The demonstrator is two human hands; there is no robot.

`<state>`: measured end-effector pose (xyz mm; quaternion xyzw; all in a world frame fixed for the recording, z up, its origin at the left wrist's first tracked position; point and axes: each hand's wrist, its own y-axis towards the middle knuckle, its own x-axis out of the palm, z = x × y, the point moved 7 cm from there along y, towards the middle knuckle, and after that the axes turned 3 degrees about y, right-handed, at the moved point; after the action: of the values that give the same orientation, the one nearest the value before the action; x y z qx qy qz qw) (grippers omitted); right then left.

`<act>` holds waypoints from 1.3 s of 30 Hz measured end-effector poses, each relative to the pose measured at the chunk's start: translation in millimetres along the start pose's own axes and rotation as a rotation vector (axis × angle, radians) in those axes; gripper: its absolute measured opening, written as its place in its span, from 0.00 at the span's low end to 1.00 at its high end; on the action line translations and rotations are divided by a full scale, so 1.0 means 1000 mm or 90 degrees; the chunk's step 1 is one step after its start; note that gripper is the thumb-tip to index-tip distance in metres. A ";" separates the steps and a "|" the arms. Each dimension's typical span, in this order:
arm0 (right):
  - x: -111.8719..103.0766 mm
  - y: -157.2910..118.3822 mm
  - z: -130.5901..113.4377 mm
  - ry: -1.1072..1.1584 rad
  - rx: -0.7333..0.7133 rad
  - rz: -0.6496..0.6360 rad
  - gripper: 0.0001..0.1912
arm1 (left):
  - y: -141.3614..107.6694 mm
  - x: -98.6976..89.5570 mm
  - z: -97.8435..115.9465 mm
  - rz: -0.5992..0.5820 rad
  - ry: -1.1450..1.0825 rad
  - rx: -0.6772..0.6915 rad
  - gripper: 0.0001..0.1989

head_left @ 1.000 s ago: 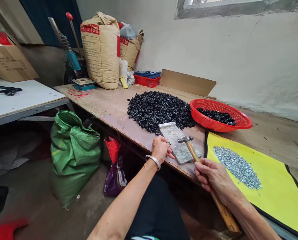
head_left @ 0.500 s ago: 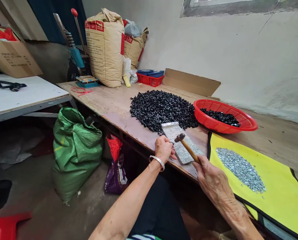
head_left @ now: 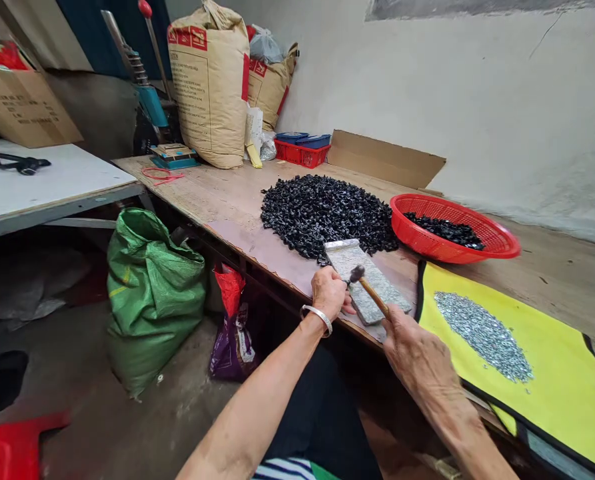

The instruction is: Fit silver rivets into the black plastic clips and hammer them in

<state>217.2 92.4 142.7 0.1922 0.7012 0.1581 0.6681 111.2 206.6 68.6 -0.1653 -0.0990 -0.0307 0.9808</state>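
My left hand (head_left: 328, 293), with a silver bangle at the wrist, is closed at the left edge of a grey stone slab (head_left: 377, 283). A small dark piece (head_left: 348, 283) shows at its fingertips, on the slab's edge. My right hand (head_left: 414, 347) is wrapped round the wooden handle of a hammer (head_left: 374, 296). The hammer's head is low over the slab, right beside the small piece; whether they touch I cannot tell. Behind the slab lies a large heap of black parts (head_left: 327, 213).
A red basket (head_left: 402, 230) with black parts stands at the right. Small silver pieces (head_left: 482, 333) lie on a yellow cloth (head_left: 567, 380). A teal press (head_left: 152, 110) and a paper sack (head_left: 210, 93) stand at the back left. A green sack (head_left: 152, 300) is below the table edge.
The hammer head has come down a little, closer to the small piece at my left fingertips. My right hand has shifted slightly left. The view has tilted slightly.
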 end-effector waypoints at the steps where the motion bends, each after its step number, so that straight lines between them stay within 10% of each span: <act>1: 0.008 -0.001 0.001 -0.043 -0.016 -0.041 0.11 | 0.000 0.000 0.001 0.001 -0.002 -0.003 0.09; 9: -0.031 0.005 -0.002 -0.009 -0.021 0.143 0.17 | 0.000 0.000 0.000 -0.004 -0.015 -0.006 0.10; 15: 0.005 0.000 -0.008 -0.038 -0.046 -0.013 0.13 | 0.001 0.000 0.000 0.006 -0.021 0.007 0.10; 21: -0.023 0.001 -0.001 0.054 0.046 0.124 0.17 | 0.001 0.000 -0.002 0.004 -0.014 -0.006 0.09; 25: 0.003 -0.003 -0.007 -0.072 0.006 -0.046 0.14 | 0.001 0.000 -0.001 0.008 -0.017 0.001 0.10; 30: -0.019 -0.003 -0.009 -0.014 0.014 0.123 0.18 | 0.001 0.000 -0.001 0.003 -0.021 -0.005 0.10; 36: 0.004 -0.002 -0.019 -0.110 -0.025 -0.060 0.14 | 0.002 0.000 -0.002 0.006 -0.029 0.003 0.10; 39: -0.013 -0.005 -0.020 -0.091 -0.016 0.079 0.17 | 0.003 0.000 -0.003 0.003 -0.030 0.002 0.10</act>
<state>197.5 82.8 152.5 0.2377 0.6363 0.1936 0.7079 112.2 208.2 65.1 -0.1646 -0.1220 -0.0240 0.9785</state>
